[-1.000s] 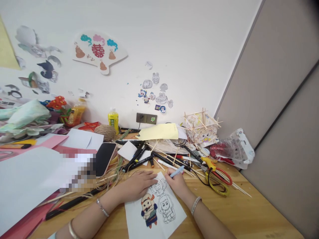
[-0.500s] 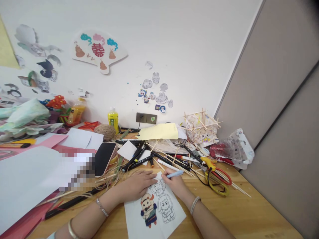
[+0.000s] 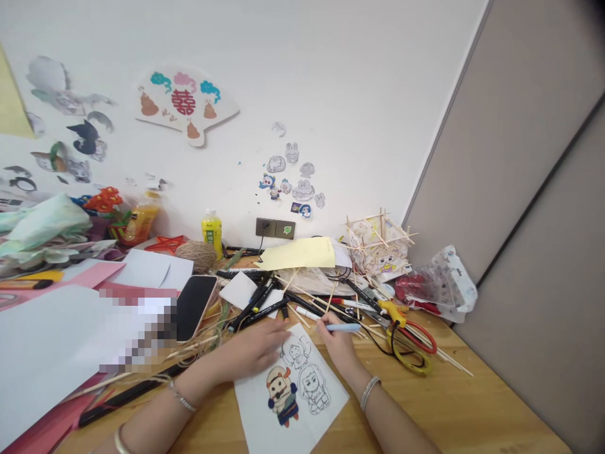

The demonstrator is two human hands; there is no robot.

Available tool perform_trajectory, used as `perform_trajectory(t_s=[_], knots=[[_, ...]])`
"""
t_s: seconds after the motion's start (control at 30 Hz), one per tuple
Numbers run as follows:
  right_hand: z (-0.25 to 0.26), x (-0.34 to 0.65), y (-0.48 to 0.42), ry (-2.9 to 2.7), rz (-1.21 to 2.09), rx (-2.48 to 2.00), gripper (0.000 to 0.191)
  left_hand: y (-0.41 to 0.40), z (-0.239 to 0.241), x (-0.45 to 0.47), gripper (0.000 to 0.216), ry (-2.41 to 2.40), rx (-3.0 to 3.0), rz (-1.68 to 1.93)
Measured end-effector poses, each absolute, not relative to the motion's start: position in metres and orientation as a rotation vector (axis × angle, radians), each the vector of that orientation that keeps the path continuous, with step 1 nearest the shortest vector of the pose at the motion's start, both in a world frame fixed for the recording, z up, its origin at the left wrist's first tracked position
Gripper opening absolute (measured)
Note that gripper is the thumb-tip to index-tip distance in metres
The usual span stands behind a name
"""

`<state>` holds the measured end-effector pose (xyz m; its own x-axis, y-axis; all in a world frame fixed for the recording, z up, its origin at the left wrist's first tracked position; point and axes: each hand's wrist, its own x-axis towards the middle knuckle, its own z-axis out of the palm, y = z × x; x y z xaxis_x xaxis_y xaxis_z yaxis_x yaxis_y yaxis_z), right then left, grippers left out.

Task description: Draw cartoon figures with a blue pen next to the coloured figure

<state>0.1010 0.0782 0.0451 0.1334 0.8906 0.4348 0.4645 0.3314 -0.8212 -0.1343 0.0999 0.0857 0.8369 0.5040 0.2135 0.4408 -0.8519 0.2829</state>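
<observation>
A white sheet of paper (image 3: 265, 422) lies on the wooden table in front of me, with several cartoon figures on it. One figure (image 3: 282, 397) is coloured in; the other two are black outlines. My left hand (image 3: 258, 347) rests flat over the sheet's upper left edge, fingers stretched out. A light blue pen (image 3: 344, 327) is pinched in my right hand (image 3: 338, 340), just off the sheet's upper right edge. The pen's tip is hidden by my fingers.
Behind the sheet lie loose black markers (image 3: 255, 302) and wooden sticks. Scissors (image 3: 409, 340) with yellow and red handles are to the right. A phone (image 3: 197, 306) and white paper (image 3: 57, 340) lie left. A yellow-green bottle (image 3: 212, 233) stands against the wall.
My right hand has moved right with the pen, away from the top drawing. My left hand has shifted slightly left, uncovering more of that drawing. The camera view has shifted a little.
</observation>
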Motion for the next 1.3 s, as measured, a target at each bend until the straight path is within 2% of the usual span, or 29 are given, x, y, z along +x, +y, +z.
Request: perform_trajectory(t_s=[0.13,0.23,0.37,0.7,0.9,1.0,1.1,1.2,1.3], knots=[[0.045,0.108,0.085,-1.404,0.421,-1.282,0.015,0.100,0.104,-0.145,0.018,1.087,2.683,0.280],[0.041,0.109,0.090,-1.392,0.450,-1.258,0.016,0.098,0.111,-0.151,0.022,1.258,2.538,0.130],[0.038,0.109,0.092,-1.407,0.567,-1.284,0.024,0.096,0.112,-0.150,0.022,1.229,2.422,0.114],[0.036,0.110,0.089,-1.457,0.669,-1.176,0.037,0.108,0.099,-0.143,0.019,1.196,2.265,0.538],[0.042,0.106,0.085,-1.404,0.742,-1.212,0.033,0.114,0.093,-0.142,0.018,1.230,2.122,0.810],[0.045,0.104,0.083,-1.444,0.766,-1.197,0.032,0.117,0.094,-0.142,0.022,1.276,1.991,0.936],[0.051,0.103,0.081,-1.336,0.797,-1.160,0.032,0.120,0.091,-0.141,0.037,1.240,1.795,1.013],[0.055,0.105,0.082,-1.201,0.803,-1.133,0.033,0.122,0.081,-0.138,0.054,1.076,1.565,0.907],[0.056,0.108,0.085,-1.106,0.783,-1.148,0.036,0.124,0.073,-0.135,0.054,0.995,1.530,0.835]])
